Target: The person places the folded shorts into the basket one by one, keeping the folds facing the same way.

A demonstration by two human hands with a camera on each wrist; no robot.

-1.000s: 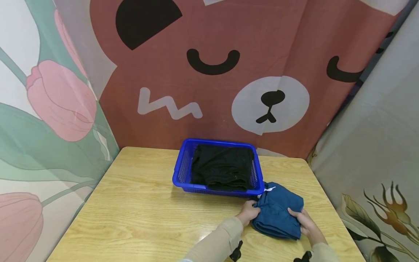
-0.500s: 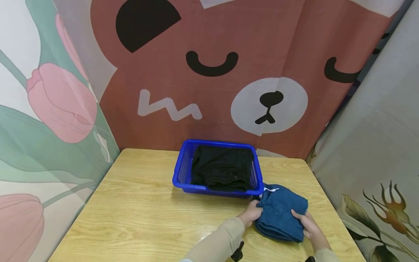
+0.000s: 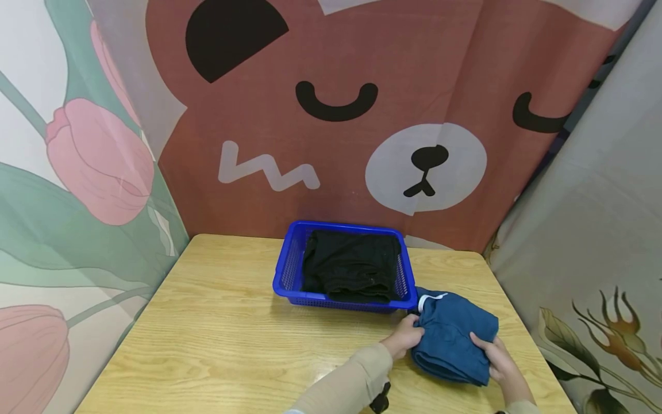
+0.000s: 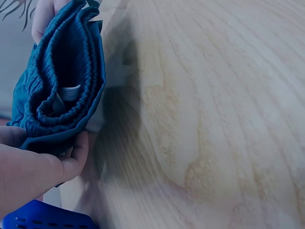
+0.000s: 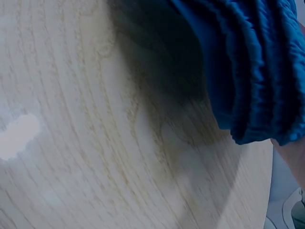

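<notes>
Folded blue drawstring pants [image 3: 454, 339] are held between my two hands at the table's right side. A white drawstring shows at their far left corner. My left hand [image 3: 405, 338] pinches their left edge, thumb on top. On the opposite edge my right hand [image 3: 499, 362] grips them, its thumb over the top layer and its other fingers mostly hidden underneath. In the left wrist view, the gathered waistband [image 4: 62, 86] shows its rolled layers end-on, and a shadow falls on the wood beside it. The right wrist view shows the stacked folds [image 5: 257, 71] close up.
A blue plastic basket [image 3: 281, 282] stands at the back middle of the wooden table [image 3: 222, 345], with a folded black garment [image 3: 351, 261] inside. Its near right corner meets the pants in the head view. Printed curtains [image 3: 258, 213] hang behind and at both sides.
Both hands have shifted to the right with the blue pants, and the pants' right edge has moved further from the basket. The basket and the black garment have stayed in place.
</notes>
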